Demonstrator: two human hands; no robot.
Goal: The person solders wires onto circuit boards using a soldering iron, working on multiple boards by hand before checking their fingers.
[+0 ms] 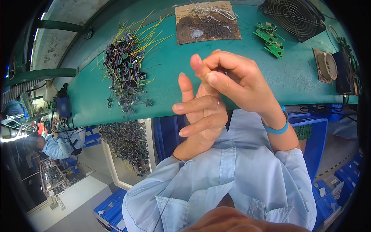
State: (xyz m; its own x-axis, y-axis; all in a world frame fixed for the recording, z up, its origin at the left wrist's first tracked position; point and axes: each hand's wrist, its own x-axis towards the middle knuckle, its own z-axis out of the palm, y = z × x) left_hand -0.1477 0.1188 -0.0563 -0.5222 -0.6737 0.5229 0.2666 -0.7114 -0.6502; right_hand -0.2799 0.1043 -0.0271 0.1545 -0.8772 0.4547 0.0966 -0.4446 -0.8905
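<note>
My left hand [205, 112] is raised in front of my chest at the bench's near edge, palm turned up. Several of its fingers are stretched and spread, one with a thin ring, and I see nothing held in it. My right hand [235, 79] is closed, thumb and forefinger pinched around what looks like a fingertip of my left hand; the overlap partly hides the contact. A blue wristband [277, 124] circles my right wrist. Left of the hands, a tangled heap of small circuit boards with yellow and dark wires [125, 62] lies on the green bench mat [162, 87].
Beyond my hands lies a stained brown board [208, 29] with pale wire strands. Green circuit boards [270, 40] and a black fan [295, 17] stand far right. A round tan piece [327, 65] sits at the right edge. Below left, a white-framed tray [152, 143] holds more wired boards. A co-worker [58, 143] sits left.
</note>
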